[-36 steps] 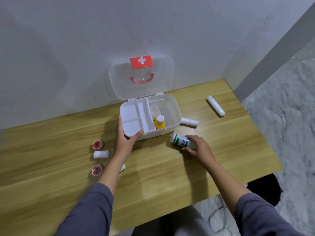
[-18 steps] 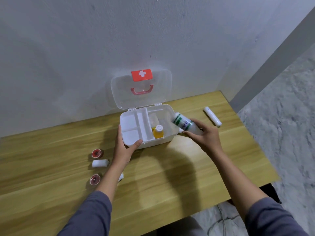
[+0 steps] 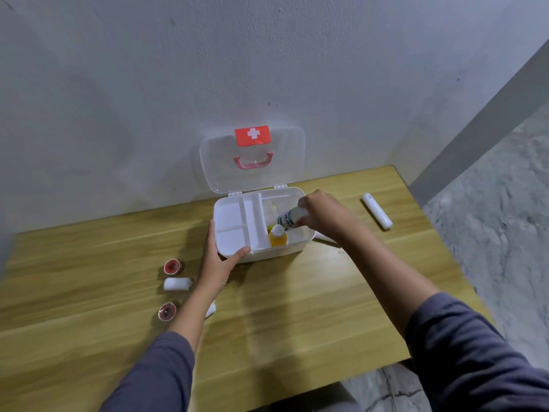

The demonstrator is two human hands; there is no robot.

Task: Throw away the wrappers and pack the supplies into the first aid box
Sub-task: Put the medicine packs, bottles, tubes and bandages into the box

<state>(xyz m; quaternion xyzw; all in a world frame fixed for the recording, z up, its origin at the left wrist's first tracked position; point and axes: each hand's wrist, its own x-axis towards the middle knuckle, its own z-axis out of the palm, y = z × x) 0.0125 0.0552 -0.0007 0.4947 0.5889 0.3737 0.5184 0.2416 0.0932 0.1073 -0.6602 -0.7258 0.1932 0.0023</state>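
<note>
Now right hand point(image 3: 322, 217) grips the bottle point(image 3: 289, 218) by its base, tilted into the box's point(image 3: 279, 254) right compartment; looks light, rigid, smooth plastic. Left hand point(image 3: 218, 263) clasps the near-left corner.

Box point(image 3: 292, 254) white, with clear lid point(image 3: 285, 171) carrying a red label point(image 3: 252, 135) marked by a white cross, and a pink-red handle point(image 3: 253, 162). Bottle point(image 3: 287, 219) in right hand point(image 3: 322, 217): white, green-banded. Below it, an orange bottle point(image 3: 278, 237) with white cap. Table point(image 3: 297, 307) light wood grain. Left of left hand point(image 3: 218, 264): two red-centred rolls point(image 3: 172, 267), one white roll point(image 3: 177, 284). Right of right hand: white tube point(image 3: 376, 211). Sleeves point(image 3: 463, 361) grey-purple. Wall point(image 3: 148, 84) pale grey.
</note>
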